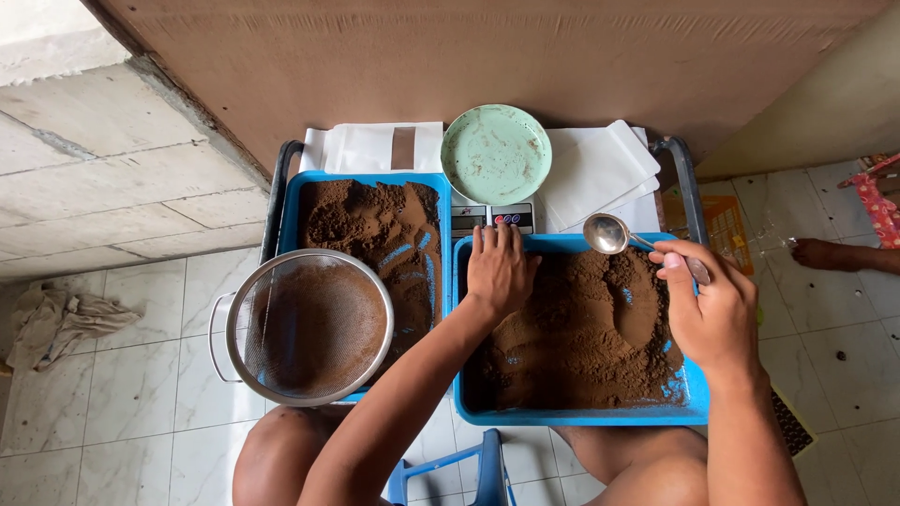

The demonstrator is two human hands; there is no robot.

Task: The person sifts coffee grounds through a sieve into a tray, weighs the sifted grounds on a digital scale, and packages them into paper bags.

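Observation:
My right hand (712,309) grips a metal spoon (609,232) by its handle, with the empty bowl raised over the far edge of the right blue tray (581,414). That tray holds brown powder (581,337). My left hand (500,267) lies flat with fingers together on the tray's far rim, fingertips reaching the small digital scale (492,217). A pale green plate (496,153) stands on the scale.
A second blue tray (300,187) with brown powder sits at left, with a round metal sieve (309,326) resting on it. White bags (375,147) and white sheets (600,169) lie behind. A rag (56,319) lies on the tiled floor. Another person's foot (834,253) is at right.

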